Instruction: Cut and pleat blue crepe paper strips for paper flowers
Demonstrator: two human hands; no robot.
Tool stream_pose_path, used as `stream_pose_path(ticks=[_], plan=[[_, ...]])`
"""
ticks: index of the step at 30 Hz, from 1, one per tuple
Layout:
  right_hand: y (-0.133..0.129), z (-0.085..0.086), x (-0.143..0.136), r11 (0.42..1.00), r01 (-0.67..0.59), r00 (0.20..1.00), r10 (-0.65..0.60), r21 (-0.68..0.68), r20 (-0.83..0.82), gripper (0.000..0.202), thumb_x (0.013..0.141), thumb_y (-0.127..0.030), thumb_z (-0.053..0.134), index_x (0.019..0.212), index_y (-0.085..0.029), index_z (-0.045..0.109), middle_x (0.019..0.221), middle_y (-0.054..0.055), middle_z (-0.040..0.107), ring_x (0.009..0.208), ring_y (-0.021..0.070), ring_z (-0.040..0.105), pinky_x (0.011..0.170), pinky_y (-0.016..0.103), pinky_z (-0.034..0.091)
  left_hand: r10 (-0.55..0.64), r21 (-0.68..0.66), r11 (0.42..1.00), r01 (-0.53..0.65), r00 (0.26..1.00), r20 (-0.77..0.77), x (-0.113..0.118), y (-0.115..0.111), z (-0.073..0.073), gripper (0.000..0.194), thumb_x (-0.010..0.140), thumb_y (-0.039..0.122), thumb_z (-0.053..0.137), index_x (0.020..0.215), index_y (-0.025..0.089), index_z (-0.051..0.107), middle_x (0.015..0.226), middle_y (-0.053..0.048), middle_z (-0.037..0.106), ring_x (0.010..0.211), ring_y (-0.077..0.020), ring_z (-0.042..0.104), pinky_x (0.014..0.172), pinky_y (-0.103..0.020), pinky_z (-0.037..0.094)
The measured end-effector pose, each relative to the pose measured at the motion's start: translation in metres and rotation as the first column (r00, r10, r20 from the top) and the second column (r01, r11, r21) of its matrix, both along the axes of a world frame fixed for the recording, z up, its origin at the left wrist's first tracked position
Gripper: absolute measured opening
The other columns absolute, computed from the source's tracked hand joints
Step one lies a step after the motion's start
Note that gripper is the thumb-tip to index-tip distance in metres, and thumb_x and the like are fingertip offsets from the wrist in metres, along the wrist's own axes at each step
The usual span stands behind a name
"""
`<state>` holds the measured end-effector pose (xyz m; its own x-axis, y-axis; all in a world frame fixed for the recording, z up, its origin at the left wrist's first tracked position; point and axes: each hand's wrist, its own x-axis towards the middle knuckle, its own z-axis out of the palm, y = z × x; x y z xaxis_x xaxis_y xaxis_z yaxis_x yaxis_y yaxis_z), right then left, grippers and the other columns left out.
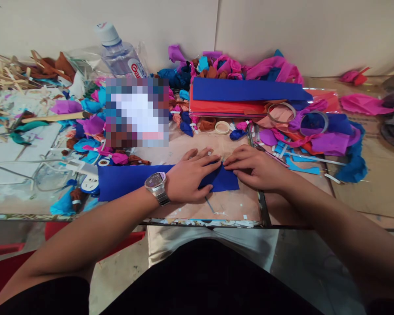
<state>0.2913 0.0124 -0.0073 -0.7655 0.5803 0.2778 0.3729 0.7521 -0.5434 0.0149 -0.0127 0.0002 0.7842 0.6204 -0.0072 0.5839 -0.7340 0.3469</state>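
The dark blue strip [124, 180] lies flat across the lower middle of the frame, on the table [230, 208], near its front edge. Whether it is paper or cloth I cannot tell; if it is thin, an uneven pull could crease or tear it.

The left hand [190, 177] rests palm down over its right part, fingers spread. Pressing too lightly there could let the strip slide or skew. The right hand [252, 167] is at the strip's right end, fingers close together and bent, their tips next to the left hand's; whether they pinch the edge I cannot tell. With the tips so near each other, one hand could cover or catch what the other is working on.

At the strip's left end sits a round blue-and-white object [91, 183], seemingly against it, where the strip could snag or bunch up if drawn sideways. A white cable [36, 186] loops at the left of the frame and might be dragged along.

Beyond the hands, scraps crowd in. The cream ring [222, 132] at center could be knocked by a knuckle, and the bottle [120, 54], upper left, could tip if the crumpled pieces [92, 124] below it were shoved.
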Motion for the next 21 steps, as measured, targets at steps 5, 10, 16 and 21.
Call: stream_pose_path(ticks=[5,10,16,21], plan=[[0.0008,-0.0015,0.0011,1.0,-0.015,1.0,0.015,0.004,-0.001,0.038,0.089,-0.011,0.064,0.118,-0.029,0.079,0.119,0.004,0.078,0.111,0.0286,0.062,0.099,0.052,0.054,0.003,0.003,1.0,-0.003,1.0,-0.005,0.0,0.0,-0.0002,0.071,0.091,0.04,0.06,0.157,0.018,0.045,0.166,-0.015,0.04,0.159,-0.0389,0.027,0.127,-0.064,0.022],[-0.0001,-0.0036,0.0016,1.0,-0.015,1.0,0.015,0.011,-0.004,0.042,0.089,-0.011,0.063,0.123,-0.031,0.078,0.121,0.004,0.077,0.114,0.0292,0.061,0.101,0.054,0.053,0.007,0.005,1.0,-0.007,1.0,-0.004,0.0001,-0.0003,0.0001,0.072,0.091,0.039,0.06,0.157,0.017,0.045,0.166,-0.016,0.04,0.159,-0.0393,0.027,0.127,-0.064,0.022],[0.0006,-0.0044,0.0019,1.0,-0.019,1.0,0.019,0.018,0.0,0.046,0.088,-0.012,0.064,0.128,-0.033,0.075,0.123,0.004,0.076,0.116,0.03,0.061,0.102,0.055,0.052,0.004,0.002,1.0,-0.004,1.0,-0.007,0.0001,-0.0005,-0.0001,0.073,0.091,0.04,0.06,0.158,0.017,0.044,0.166,-0.016,0.04,0.158,-0.0394,0.027,0.127,-0.064,0.023],[0.0001,-0.0033,0.0012,1.0,-0.025,1.0,0.024,0.016,0.01,0.045,0.088,-0.013,0.064,0.127,-0.032,0.076,0.125,0.005,0.076,0.116,0.03,0.061,0.104,0.056,0.051,0.011,-0.003,1.0,-0.011,1.0,0.0,0.0003,-0.0003,0.0003,0.075,0.09,0.039,0.06,0.16,0.017,0.041,0.166,-0.015,0.04,0.159,-0.0392,0.027,0.127,-0.064,0.023]])
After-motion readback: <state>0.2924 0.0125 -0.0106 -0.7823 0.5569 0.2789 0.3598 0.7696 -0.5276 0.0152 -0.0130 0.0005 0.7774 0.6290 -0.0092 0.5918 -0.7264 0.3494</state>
